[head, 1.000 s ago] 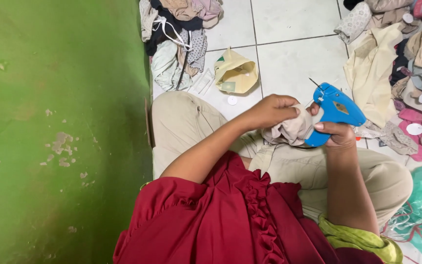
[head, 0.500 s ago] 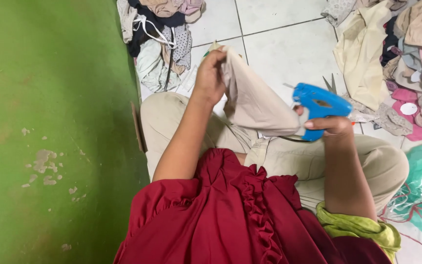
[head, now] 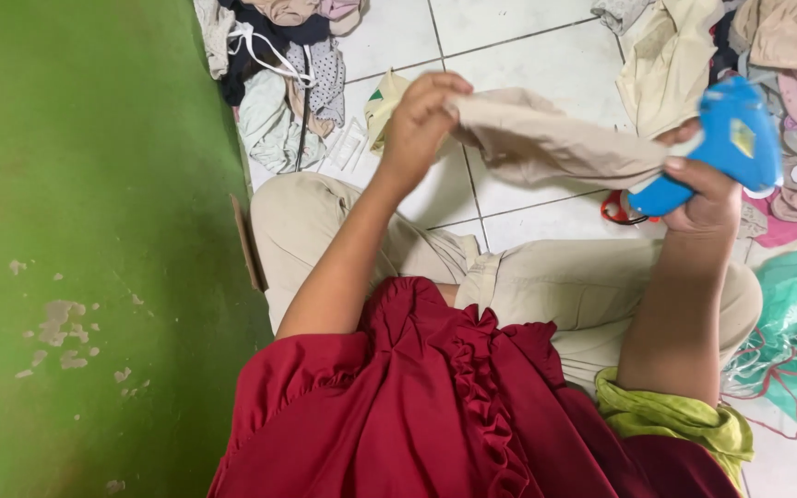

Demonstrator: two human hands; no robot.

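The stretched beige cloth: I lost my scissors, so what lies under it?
Under the beige cloth: white tiled floor and red scissor handles below its right end. The blades are hidden.

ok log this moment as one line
left hand: pinches beige cloth | right hand: holds blue tag gun, cloth end | cloth stretched between hands

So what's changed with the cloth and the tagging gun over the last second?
The beige cloth, bunched between the hands a second ago, is now stretched out flat between them. The left hand has lifted its end up and away; the right hand has swung right and upward with the blue tagging gun. Both grips stayed as they were, and the person remains seated on the tiled floor.
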